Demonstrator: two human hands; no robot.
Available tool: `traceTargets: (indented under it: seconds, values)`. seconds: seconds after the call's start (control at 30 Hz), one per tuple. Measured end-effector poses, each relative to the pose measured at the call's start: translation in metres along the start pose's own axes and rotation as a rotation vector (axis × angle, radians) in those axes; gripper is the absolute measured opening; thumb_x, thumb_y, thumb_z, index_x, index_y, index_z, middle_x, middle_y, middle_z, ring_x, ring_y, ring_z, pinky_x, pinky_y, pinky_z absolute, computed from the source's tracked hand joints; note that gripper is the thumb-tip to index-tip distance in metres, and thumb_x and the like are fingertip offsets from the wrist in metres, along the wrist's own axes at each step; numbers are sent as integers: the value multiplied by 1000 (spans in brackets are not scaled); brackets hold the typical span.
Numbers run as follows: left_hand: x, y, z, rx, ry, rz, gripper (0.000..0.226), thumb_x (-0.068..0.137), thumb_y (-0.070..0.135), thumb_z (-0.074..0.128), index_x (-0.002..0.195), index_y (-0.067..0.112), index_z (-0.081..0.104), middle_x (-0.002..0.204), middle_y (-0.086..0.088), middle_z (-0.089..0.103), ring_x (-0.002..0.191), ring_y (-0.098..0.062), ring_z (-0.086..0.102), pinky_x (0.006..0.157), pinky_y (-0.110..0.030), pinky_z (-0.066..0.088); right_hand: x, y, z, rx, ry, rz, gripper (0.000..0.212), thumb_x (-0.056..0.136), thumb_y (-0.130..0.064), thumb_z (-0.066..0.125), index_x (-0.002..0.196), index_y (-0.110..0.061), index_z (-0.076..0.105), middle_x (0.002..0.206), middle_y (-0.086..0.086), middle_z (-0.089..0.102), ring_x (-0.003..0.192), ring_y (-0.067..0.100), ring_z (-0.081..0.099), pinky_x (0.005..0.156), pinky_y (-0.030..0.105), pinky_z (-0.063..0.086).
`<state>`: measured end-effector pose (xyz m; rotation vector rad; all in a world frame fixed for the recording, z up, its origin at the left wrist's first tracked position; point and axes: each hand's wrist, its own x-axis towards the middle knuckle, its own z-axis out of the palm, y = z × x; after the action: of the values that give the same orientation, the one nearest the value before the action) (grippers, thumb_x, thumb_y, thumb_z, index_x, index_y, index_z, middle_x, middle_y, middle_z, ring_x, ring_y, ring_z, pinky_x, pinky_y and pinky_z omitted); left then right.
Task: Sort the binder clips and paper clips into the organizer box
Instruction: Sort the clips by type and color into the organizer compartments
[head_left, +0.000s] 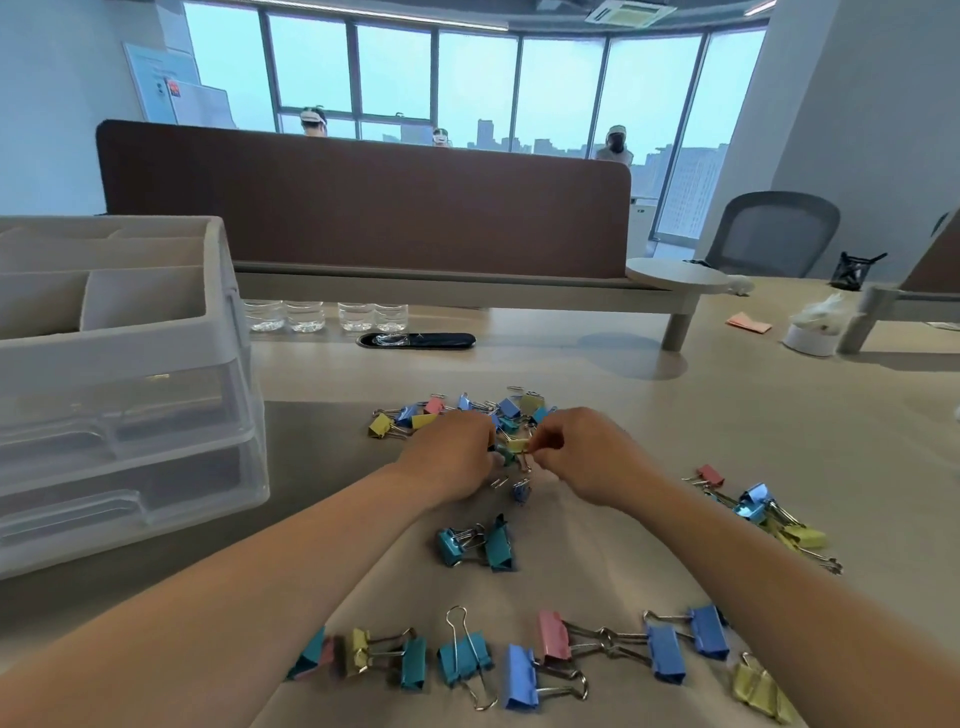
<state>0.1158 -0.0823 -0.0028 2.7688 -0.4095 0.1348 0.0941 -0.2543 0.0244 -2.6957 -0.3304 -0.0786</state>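
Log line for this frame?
stage: sorting | left hand: in pile, grip unclear | right hand: pinches yellow clip | organizer box: left of pile

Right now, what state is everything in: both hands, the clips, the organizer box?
left hand: fingers curled at the small-clip pile, grip unclear.
right hand: pinches small yellow clip.
small-clip pile: loose on the desk, unsorted.
large binder clips: laid in a row nearest the person, unsorted.
organizer box: drawers closed; visible top compartments hold no clips.
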Motion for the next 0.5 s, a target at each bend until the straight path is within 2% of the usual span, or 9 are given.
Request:
traceTargets:
  seconds: [0.1, 0.17, 0.27, 0.4, 0.5]
  values:
    - [9, 3, 4, 33, 24, 39, 26, 92, 31, 61, 113, 17, 64, 107, -5, 65, 95, -23, 61, 78, -34, 52, 18, 10, 6, -117, 37, 4, 13, 92, -20, 63, 86, -30, 67, 90, -6, 64, 85, 16, 60, 78, 36, 53]
    - [14, 4, 6, 63, 34, 73, 27, 92, 27, 60, 117, 17, 63, 110, -7, 65, 98, -24, 61, 78, -34, 51, 27, 14, 9, -193, 11, -23, 15, 92, -17, 64, 98, -28, 72, 91, -6, 60, 85, 17, 59, 74, 33, 51]
    - [19, 4, 8, 131, 3, 86, 24, 91, 30, 61, 109, 13, 64, 104, -8, 65, 93, -25, 61, 79, -37, 52, 36, 17, 12, -275, -30, -79, 26, 91, -14, 63, 114, -25, 70, 105, -1, 58, 96, 23, 61, 82, 39, 53]
    - [20, 3, 9, 164, -4, 104, 24, 90, 31, 63, 103, 11, 62, 99, -8, 63, 88, -25, 60, 72, -36, 50, 48, 17, 16, -356, -74, -118, 39, 89, -15, 63, 125, -28, 64, 122, -1, 58, 115, 24, 55, 91, 41, 51]
    - [19, 4, 8, 155, -1, 125, 20, 88, 27, 63, 102, 13, 64, 96, -8, 62, 86, -25, 61, 68, -34, 48, 52, 14, 20, -372, -88, -137, 39, 87, -11, 60, 122, -27, 66, 117, 3, 64, 110, 25, 58, 85, 36, 52]
